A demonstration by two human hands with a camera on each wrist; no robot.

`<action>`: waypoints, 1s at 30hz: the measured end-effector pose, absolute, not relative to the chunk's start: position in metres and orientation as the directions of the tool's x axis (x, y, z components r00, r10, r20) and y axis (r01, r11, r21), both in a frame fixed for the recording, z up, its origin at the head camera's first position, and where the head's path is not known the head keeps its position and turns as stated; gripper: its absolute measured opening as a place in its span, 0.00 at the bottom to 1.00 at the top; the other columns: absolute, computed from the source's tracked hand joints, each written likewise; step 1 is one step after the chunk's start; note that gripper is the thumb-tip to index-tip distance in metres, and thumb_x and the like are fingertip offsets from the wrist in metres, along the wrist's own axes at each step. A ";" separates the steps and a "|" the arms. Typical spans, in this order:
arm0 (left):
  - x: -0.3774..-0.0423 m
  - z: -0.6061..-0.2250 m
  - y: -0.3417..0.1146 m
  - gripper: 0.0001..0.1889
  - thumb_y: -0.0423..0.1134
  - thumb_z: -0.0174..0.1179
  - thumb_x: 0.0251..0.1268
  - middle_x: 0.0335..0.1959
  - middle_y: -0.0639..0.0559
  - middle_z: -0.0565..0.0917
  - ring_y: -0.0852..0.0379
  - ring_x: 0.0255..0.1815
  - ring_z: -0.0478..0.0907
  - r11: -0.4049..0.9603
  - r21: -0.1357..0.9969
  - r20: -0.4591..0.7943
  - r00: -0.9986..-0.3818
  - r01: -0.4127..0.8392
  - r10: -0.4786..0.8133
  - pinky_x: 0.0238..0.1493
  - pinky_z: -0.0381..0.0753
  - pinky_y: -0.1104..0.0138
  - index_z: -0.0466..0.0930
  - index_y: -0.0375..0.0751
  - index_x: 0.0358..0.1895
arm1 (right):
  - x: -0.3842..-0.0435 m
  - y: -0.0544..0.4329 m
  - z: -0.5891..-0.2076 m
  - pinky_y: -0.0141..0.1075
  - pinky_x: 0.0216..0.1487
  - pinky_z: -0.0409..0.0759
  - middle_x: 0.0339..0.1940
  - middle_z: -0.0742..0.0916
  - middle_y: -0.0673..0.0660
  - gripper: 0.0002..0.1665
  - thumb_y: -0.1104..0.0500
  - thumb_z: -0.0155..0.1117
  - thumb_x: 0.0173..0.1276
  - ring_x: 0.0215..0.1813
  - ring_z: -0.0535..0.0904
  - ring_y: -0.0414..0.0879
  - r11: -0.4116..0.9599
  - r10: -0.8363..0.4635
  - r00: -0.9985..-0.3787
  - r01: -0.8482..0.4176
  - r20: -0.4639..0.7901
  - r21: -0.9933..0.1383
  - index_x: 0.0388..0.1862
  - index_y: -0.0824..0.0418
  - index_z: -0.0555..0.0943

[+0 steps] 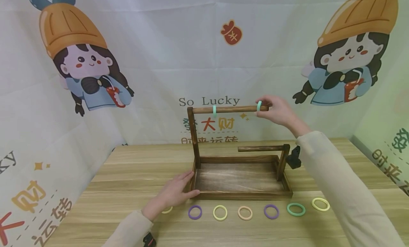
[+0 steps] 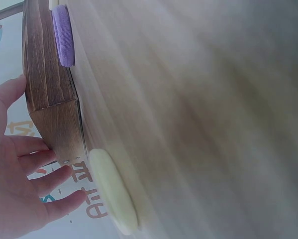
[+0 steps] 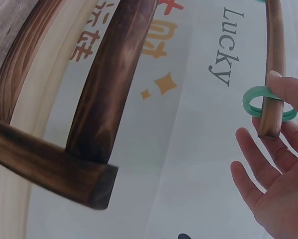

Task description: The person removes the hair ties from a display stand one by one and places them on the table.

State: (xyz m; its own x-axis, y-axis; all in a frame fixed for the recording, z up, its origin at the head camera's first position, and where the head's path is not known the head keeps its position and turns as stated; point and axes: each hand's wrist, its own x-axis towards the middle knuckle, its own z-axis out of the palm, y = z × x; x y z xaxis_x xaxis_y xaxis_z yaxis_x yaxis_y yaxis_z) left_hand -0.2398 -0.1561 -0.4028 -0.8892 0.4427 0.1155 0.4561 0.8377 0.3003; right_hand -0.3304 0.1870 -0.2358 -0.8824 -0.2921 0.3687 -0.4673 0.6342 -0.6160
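A brown wooden rack (image 1: 243,196) has a tray base, a high bar on a left post and a lower bar on a right post. At the free end of the high bar, my right hand (image 1: 277,110) pinches a mint green hair tie (image 3: 258,93) between thumb and fingers; the hair tie encircles the bar. Another mint hair tie (image 1: 214,111) hangs further left on that bar. My left hand (image 1: 174,191) rests against the tray's left end, fingers extended, as the left wrist view also shows. Beside that hand lies a yellow hair tie (image 2: 111,191), partly hidden in the head view.
In front of the rack lie several hair ties in a row, among them a purple one (image 1: 195,212), a peach one (image 1: 245,213) and a green one (image 1: 295,209). The lower bar (image 1: 260,148) juts leftward over the tray. A printed cloth (image 1: 166,62) hangs behind the table.
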 end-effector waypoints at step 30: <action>-0.239 -0.403 -0.155 0.38 0.58 0.53 0.57 0.62 0.37 0.62 0.37 0.60 0.58 0.836 0.319 0.113 -0.894 0.446 0.433 0.57 0.57 0.48 0.59 0.32 0.63 | -0.323 0.223 -0.248 0.50 0.41 0.74 0.42 0.76 0.66 0.22 0.61 0.60 0.59 0.44 0.74 0.62 0.666 -0.261 -0.889 -0.449 0.377 -0.596 0.51 0.70 0.72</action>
